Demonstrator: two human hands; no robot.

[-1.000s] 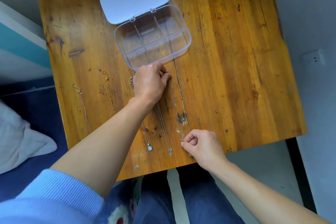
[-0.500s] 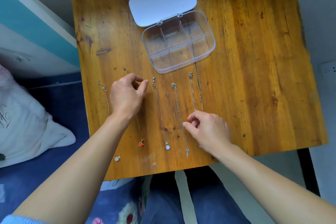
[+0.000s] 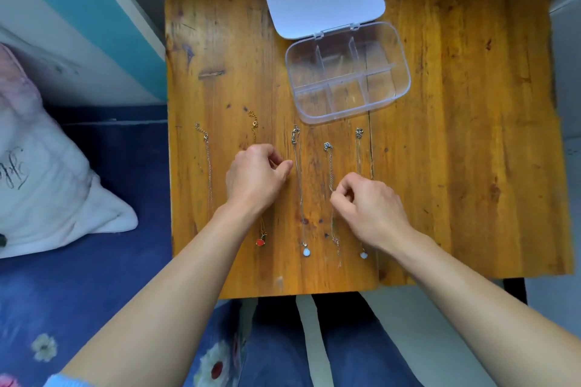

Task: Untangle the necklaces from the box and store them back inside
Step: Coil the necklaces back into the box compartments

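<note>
Five necklaces lie in parallel lines on the wooden table (image 3: 471, 166). From the left: a silver chain (image 3: 208, 173), a gold chain with a red pendant (image 3: 261, 242), a silver chain with a round white pendant (image 3: 305, 251), a thin silver chain (image 3: 330, 163), and another with a pale pendant (image 3: 363, 254). My left hand (image 3: 254, 179) lies over the gold chain with its fingers curled, its thumb tip just left of the third chain, nothing visibly pinched. My right hand (image 3: 371, 207) pinches the fourth chain at its middle. The clear divided box (image 3: 402, 50) stands open behind them, with nothing in its compartments.
The box's white lid (image 3: 325, 0) lies flat on the table behind it. A blue floral bedspread (image 3: 94, 276) and a pale pillow (image 3: 47, 182) are to the left. The table's near edge is just above my lap.
My right hand has shifted from the rightmost chain to the fourth one and pinched it. My left hand has slid down from near the box, across the gold chain. The camera view has shifted.
</note>
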